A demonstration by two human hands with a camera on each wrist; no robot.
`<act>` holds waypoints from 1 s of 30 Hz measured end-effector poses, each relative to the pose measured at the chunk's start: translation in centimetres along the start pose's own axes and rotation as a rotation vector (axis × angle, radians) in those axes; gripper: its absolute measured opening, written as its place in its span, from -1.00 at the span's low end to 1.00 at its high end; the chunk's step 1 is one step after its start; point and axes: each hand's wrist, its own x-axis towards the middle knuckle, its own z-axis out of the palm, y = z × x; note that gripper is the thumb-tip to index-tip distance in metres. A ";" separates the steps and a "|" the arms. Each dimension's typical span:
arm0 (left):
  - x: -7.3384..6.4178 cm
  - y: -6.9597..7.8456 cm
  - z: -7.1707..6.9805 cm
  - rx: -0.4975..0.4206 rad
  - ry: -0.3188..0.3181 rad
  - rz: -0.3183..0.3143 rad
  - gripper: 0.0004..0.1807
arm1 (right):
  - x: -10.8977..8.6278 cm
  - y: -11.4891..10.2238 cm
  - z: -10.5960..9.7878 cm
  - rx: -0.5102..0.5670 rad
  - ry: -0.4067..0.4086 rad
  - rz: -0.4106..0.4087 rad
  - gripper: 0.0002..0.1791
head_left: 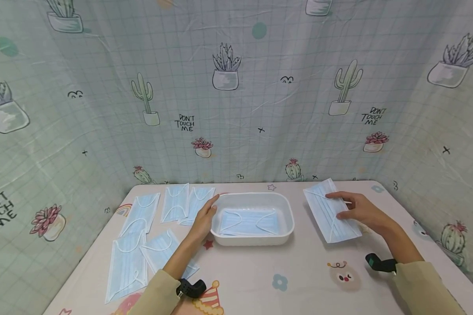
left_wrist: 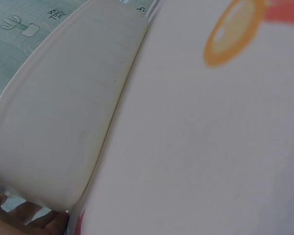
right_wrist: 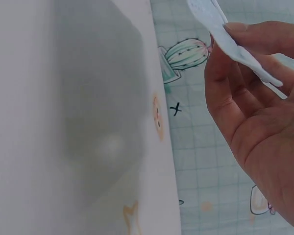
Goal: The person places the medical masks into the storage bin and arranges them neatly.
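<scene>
My right hand [head_left: 360,209] pinches a light-blue face mask [head_left: 326,214] between thumb and fingers, to the right of a white plastic box [head_left: 252,240]. In the right wrist view that mask [right_wrist: 245,56] appears nearly edge-on, raised over the table. At the box's left end my left hand [head_left: 202,221] grips the rim and wall; the left wrist view shows its fingers [left_wrist: 27,210] against the outer wall [left_wrist: 63,112]. Another face mask [head_left: 250,222] lies flat inside the box, ear loops on top.
Several face masks lie on the table to the left, among them one at the front [head_left: 127,267], one tilted beside it [head_left: 161,247] partly behind my left forearm, and one at the back [head_left: 175,203]. A patterned curtain [head_left: 236,109] surrounds the printed tablecloth [head_left: 252,275].
</scene>
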 end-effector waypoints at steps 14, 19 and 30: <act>0.1 -0.1 -0.1 -0.010 0.005 0.001 -0.48 | -0.2 -1.1 -0.3 0.025 0.012 -0.014 -0.30; 0.1 -0.1 0.0 -0.020 0.004 -0.011 -0.47 | -0.3 -1.3 -0.3 0.043 0.015 -0.036 -0.31; 0.1 0.0 -0.1 -0.003 0.006 -0.023 -0.48 | -0.5 -1.9 -0.3 0.114 0.007 -0.050 -0.32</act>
